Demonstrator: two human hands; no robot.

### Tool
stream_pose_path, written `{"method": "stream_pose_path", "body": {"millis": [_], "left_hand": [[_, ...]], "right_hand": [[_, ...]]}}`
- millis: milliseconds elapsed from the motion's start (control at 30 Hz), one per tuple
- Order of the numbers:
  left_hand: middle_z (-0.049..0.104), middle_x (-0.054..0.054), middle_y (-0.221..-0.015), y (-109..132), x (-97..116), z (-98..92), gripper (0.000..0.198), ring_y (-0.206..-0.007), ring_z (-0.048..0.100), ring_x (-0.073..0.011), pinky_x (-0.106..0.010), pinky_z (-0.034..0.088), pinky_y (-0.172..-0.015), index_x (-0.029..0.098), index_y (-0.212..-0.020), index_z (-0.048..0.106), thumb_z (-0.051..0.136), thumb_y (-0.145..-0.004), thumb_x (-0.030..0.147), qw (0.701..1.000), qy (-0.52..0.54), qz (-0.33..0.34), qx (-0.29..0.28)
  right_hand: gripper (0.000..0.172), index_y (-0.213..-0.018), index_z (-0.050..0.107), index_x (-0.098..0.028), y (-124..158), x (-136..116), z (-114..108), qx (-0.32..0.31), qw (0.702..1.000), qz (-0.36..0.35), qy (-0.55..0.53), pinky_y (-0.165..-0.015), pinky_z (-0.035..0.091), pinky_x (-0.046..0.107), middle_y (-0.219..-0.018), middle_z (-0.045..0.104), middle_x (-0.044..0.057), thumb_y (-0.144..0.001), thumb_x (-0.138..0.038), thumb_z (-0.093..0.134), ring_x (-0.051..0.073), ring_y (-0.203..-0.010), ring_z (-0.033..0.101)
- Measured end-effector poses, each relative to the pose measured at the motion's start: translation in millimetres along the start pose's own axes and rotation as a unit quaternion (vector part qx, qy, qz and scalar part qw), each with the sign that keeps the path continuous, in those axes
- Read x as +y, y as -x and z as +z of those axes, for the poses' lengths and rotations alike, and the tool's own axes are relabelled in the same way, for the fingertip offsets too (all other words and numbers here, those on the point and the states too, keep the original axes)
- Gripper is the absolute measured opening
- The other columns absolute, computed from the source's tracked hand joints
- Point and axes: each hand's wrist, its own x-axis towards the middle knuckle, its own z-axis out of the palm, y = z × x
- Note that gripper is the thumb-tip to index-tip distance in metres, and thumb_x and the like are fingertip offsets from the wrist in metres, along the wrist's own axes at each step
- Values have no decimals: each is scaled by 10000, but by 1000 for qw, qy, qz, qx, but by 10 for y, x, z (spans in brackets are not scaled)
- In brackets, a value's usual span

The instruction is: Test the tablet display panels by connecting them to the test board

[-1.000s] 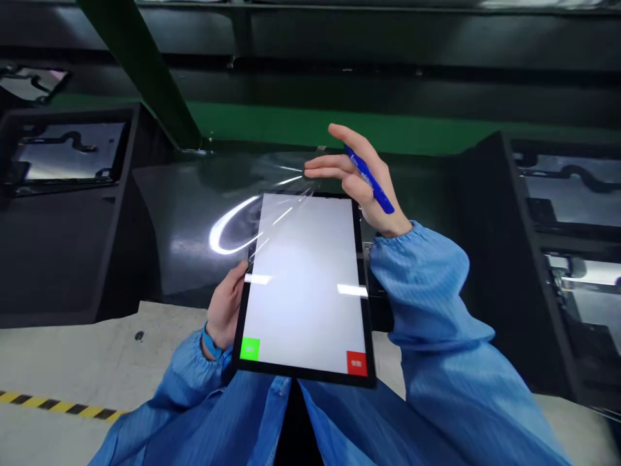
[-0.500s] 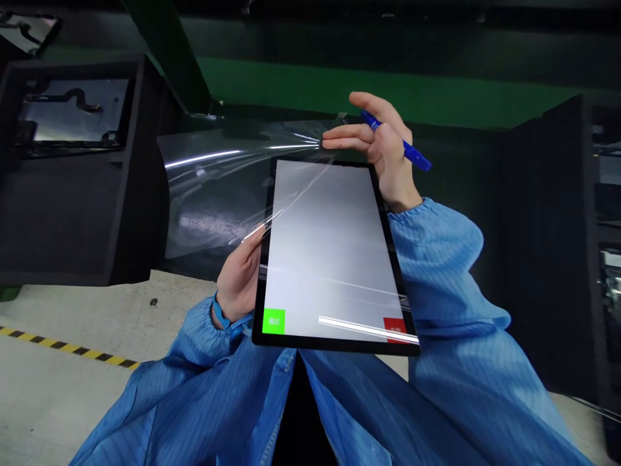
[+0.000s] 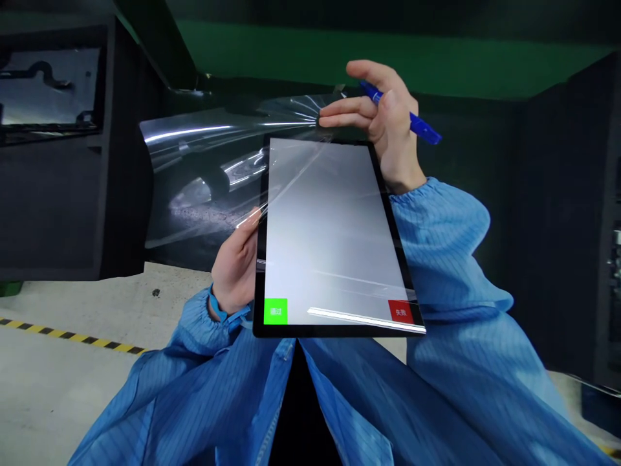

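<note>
A black-framed tablet (image 3: 334,233) with a lit white screen, a green button at its lower left and a red one at its lower right, is held in front of me. My left hand (image 3: 237,265) grips its left edge. My right hand (image 3: 383,120) pinches a corner of a clear protective film (image 3: 208,175) above the tablet's top edge, and a blue pen (image 3: 412,123) is tucked between its fingers. The film is lifted off the screen and hangs out to the left, still touching the screen's upper left part.
Black foam trays (image 3: 53,162) holding grey metal parts stand at the left, and more dark racks (image 3: 572,213) stand at the right. A green conveyor belt (image 3: 301,55) runs across the back. The grey floor has a yellow-black stripe (image 3: 68,336) at lower left.
My right hand has risen and pulled the film further off the screen, spreading it to the left. The tablet has shifted slightly rightward and up in view.
</note>
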Motion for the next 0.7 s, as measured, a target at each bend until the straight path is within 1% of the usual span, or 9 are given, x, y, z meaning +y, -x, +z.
{"method": "stream_pose_path", "body": {"millis": [167,267,400,467,533,600,700], "left_hand": [[767,16,-1033,-11,-23,-24,315,-1184,665,-269,-351,583,-906,247,-1194,700,487,-962,250,999,-4,29,33],[762,26,-1054,-13,-33,-38,297,-1205,653,-276,-363,583,-918,265,-1177,701,521,-943,230,999,-9,45,21],[764,12,-1054,-6,-34,-39,312,-1235,633,-282,-362,574,-942,249,-1201,695,507,-953,266,1000,3,17,11],[768,8,-1043,-3,-33,-34,320,-1243,627,-280,-358,570,-949,243,-1201,695,485,-961,275,1000,4,15,12],[771,10,-1035,-6,-30,-27,316,-1246,625,-273,-353,567,-959,245,-1186,700,479,-962,274,1000,-2,23,10],[772,5,-1042,-16,-26,-17,313,-1259,616,-271,-357,559,-979,236,-1164,706,470,-963,281,1000,-13,16,7],[769,-9,-1064,-46,-24,-3,324,-1308,573,-275,-373,528,-1030,192,-1104,715,439,-975,301,998,-52,2,19]], "right_hand": [[460,-1218,659,-203,9,-61,2,-10,1000,-20,12,-872,606,350,-1275,633,20,-895,-525,598,225,-1022,715],[468,-1245,632,-155,14,-79,2,-20,999,-42,12,-880,606,391,-1294,612,54,-926,-491,563,250,-1027,710],[473,-1263,609,-124,13,-73,0,-31,998,-54,11,-894,604,425,-1312,584,93,-945,-469,546,265,-1034,706],[468,-1261,612,-134,10,-65,-5,-34,998,-56,13,-896,608,422,-1311,583,86,-945,-474,551,265,-1036,707],[450,-1248,626,-170,6,-67,-11,-34,998,-50,18,-895,615,394,-1302,593,57,-936,-489,565,252,-1033,710],[446,-1233,629,-187,0,-89,-12,-28,999,-44,15,-893,622,379,-1287,599,38,-917,-498,589,241,-1026,712],[486,-1215,614,-173,-11,-169,-1,-16,1000,-19,17,-903,626,372,-1288,586,56,-865,-511,635,236,-1026,709]]}}
